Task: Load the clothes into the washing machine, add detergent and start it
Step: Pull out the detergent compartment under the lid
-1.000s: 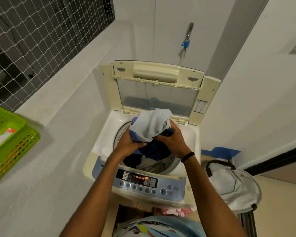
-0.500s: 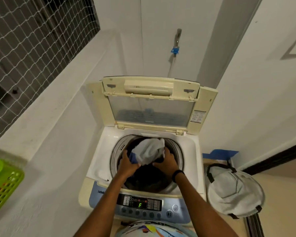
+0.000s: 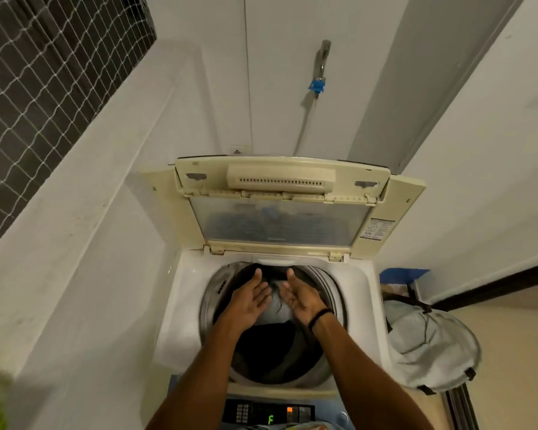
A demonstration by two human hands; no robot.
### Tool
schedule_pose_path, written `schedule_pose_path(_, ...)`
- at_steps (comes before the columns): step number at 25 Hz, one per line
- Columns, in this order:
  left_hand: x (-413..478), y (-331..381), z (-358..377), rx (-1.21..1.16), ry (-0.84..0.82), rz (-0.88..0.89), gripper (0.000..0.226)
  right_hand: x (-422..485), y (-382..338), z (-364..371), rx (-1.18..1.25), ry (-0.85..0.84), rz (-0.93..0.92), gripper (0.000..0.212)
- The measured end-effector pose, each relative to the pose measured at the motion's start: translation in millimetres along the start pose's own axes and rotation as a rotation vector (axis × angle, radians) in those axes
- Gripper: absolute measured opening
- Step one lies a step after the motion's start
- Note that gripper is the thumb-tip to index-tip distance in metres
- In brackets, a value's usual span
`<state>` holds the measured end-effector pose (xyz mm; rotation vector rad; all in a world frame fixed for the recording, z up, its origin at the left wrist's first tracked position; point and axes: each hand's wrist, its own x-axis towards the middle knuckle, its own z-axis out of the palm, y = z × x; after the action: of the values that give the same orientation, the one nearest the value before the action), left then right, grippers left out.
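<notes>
A top-loading washing machine (image 3: 180, 293) stands in front of me with its lid (image 3: 280, 225) raised against the back wall. Dark clothes lie in the drum, and a pale grey-blue garment (image 3: 277, 308) sits on top of them. My left hand (image 3: 249, 301) and my right hand (image 3: 302, 297) hover over the drum opening, side by side. Both have straight, spread fingers and hold nothing. The lit control panel (image 3: 269, 414) at the front shows a green "F".
A grey laundry bag (image 3: 429, 339) with black handles sits on the floor to the right of the machine. A tap with a blue fitting (image 3: 317, 85) hangs on the wall behind. White walls close in left and right. A netted window (image 3: 44, 76) is upper left.
Both hands let go of the pale bundle, which dropped into the drum; the fingers opened out. The view tilted down, and the green basket on the left slid nearly out of sight.
</notes>
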<state>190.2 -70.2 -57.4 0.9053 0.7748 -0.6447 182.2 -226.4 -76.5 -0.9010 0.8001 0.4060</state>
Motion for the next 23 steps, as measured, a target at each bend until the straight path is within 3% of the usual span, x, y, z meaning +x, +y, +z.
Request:
schedule_pose_path(6,53,22,21,-0.091,0.034,-0.015,0.065,52,-2,36,0.203,0.079,0.031,0.033)
schedule_pose_path(10,73,18,20,-0.112,0.022,-0.025,0.059,71,7,33,0.265,0.074,-0.008,0.064)
schedule_pose_path(16,85,11,18,-0.137,0.037,-0.009,0.043,81,15,22,0.297,0.041,-0.059,0.087)
schedule_pose_path(23,90,12,17,-0.223,0.018,0.052,0.057,79,10,22,0.315,0.081,-0.084,0.081)
